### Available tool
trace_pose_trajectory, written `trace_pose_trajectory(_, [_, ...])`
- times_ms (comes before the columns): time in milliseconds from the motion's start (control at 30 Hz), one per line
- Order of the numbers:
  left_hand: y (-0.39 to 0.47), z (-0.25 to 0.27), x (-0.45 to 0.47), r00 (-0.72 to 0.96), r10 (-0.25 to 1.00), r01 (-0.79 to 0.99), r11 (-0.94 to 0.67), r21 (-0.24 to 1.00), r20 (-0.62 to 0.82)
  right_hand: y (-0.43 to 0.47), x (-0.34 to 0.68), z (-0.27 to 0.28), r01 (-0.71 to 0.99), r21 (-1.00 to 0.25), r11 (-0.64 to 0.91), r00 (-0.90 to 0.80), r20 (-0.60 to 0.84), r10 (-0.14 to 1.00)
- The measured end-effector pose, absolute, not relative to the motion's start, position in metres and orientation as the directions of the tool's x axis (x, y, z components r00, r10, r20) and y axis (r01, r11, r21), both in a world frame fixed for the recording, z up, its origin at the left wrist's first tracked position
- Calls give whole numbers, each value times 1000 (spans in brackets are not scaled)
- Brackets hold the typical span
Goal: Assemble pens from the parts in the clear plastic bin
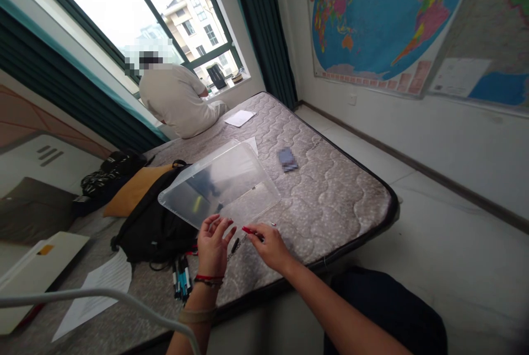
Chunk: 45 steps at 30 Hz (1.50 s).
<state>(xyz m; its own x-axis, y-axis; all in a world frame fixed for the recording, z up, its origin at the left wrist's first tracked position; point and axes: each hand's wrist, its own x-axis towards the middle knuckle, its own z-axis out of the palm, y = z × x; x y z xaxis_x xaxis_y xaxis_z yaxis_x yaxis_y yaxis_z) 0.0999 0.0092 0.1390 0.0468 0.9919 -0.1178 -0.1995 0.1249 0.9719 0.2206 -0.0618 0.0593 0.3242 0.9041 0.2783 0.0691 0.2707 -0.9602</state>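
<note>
My right hand [266, 242] pinches a small red object [248, 230], whose kind I cannot make out. My left hand [214, 238] is beside it, palm turned up and fingers curved and apart, with nothing visible in it. Between the two hands shows a small black piece with a thin chain [235, 246]; whether it hangs from the right hand or lies on the mattress I cannot tell. Just beyond my fingers is a clear plastic box [231, 178]. Several pens [182, 278], blue, black and white, lie left of my left wrist.
A black backpack [161, 222] and yellow cushion [132, 192] lie left on the mattress [343, 195]. A blurred blue item [287, 159] and paper [240, 118] lie farther back. A person [177, 96] sits by the window. A grey tube [103, 292] crosses the lower left.
</note>
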Motion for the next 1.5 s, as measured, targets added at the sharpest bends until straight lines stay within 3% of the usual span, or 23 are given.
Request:
trace_pose_trajectory(900, [10,140,100,56,988,-196,151,969,-142,-62,220,57,51,-961,271,314,273,909])
trace_pose_trajectory(1067, [8,137,97,53,995,-109,89,990,-84,-62,220,55,61,-963,264,309,270,912])
trace_pose_trajectory(1267, [8,136,85,106,992,116,-85,990,73,-63,219,55,89,-963,253,295,268,917])
trace_pose_trajectory(1500, [1,125,79,172,985,166,-61,984,32,-63,217,55,107,-959,262,259,281,924])
